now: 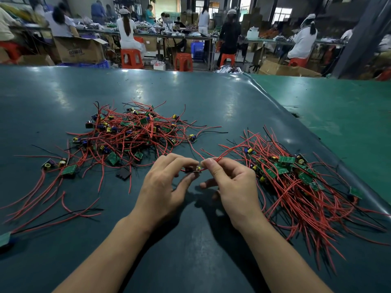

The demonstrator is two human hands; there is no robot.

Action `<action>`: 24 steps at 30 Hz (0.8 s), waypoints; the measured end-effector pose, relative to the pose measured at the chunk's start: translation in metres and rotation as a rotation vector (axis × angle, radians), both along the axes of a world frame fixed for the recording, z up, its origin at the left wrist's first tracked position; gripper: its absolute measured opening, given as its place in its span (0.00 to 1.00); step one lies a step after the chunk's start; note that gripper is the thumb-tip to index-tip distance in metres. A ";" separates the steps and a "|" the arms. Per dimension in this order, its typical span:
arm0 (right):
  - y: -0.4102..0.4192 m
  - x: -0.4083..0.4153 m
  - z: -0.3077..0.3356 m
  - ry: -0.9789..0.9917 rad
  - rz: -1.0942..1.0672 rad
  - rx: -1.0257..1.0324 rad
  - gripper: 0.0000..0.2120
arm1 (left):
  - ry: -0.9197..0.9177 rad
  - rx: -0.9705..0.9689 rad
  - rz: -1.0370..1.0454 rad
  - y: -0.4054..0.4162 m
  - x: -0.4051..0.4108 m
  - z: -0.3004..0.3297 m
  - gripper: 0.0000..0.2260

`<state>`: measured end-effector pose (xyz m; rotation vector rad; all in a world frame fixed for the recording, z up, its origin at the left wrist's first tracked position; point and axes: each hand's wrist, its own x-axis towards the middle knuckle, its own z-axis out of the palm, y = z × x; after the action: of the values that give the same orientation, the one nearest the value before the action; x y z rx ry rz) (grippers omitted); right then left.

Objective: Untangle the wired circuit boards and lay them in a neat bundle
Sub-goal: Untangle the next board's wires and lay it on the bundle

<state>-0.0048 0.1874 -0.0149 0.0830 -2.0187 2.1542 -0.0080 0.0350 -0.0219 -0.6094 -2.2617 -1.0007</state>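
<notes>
Between the two piles, near the table's middle, my left hand [167, 182] pinches a small circuit board with red leads [193, 169] while my right hand [230, 182] pinches its red wires close to the board, probably to draw them straight and free. At far left lies the tangled heap of green boards and red wires [131, 134], unsorted. At right sits the aligned bundle of boards with wires trailing near [296, 182], placed within reach for the next board. Everything rests on the dark teal table mat [190, 98].
</notes>
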 end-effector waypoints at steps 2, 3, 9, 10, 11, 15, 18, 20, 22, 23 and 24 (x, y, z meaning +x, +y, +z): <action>0.000 -0.001 0.001 0.012 -0.014 0.005 0.07 | -0.008 -0.005 0.003 0.000 0.000 0.000 0.09; 0.001 -0.002 0.001 0.015 -0.012 0.000 0.06 | -0.014 -0.005 0.003 0.001 0.000 0.000 0.09; 0.001 0.000 0.001 0.032 0.017 0.015 0.03 | -0.040 0.015 0.038 0.000 -0.001 -0.002 0.07; 0.000 0.000 0.002 0.053 0.016 0.028 0.03 | -0.058 0.046 0.065 0.001 -0.001 -0.002 0.07; 0.000 0.000 0.003 0.073 0.012 0.011 0.03 | -0.088 0.116 0.097 0.002 -0.001 -0.002 0.06; 0.001 0.000 0.006 0.139 0.037 -0.198 0.06 | -0.281 0.573 0.078 0.004 -0.003 0.000 0.08; 0.001 0.001 0.006 0.177 0.117 -0.241 0.09 | -0.502 0.668 -0.108 0.008 0.002 -0.001 0.23; 0.000 0.002 0.007 0.168 0.188 -0.253 0.09 | -0.572 0.699 -0.165 0.010 0.005 0.001 0.28; 0.000 0.003 0.007 0.132 0.248 -0.258 0.10 | -0.562 0.723 -0.175 0.010 0.003 0.005 0.27; 0.000 0.003 0.007 0.120 0.256 -0.259 0.10 | -0.547 0.750 -0.192 0.009 0.002 0.006 0.22; 0.000 0.003 0.007 0.109 0.246 -0.273 0.11 | -0.535 0.781 -0.222 0.009 0.002 0.006 0.17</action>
<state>-0.0016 0.1877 -0.0076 0.4194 -1.7147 2.4919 -0.0056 0.0440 -0.0155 -0.2571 -1.9675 -2.2072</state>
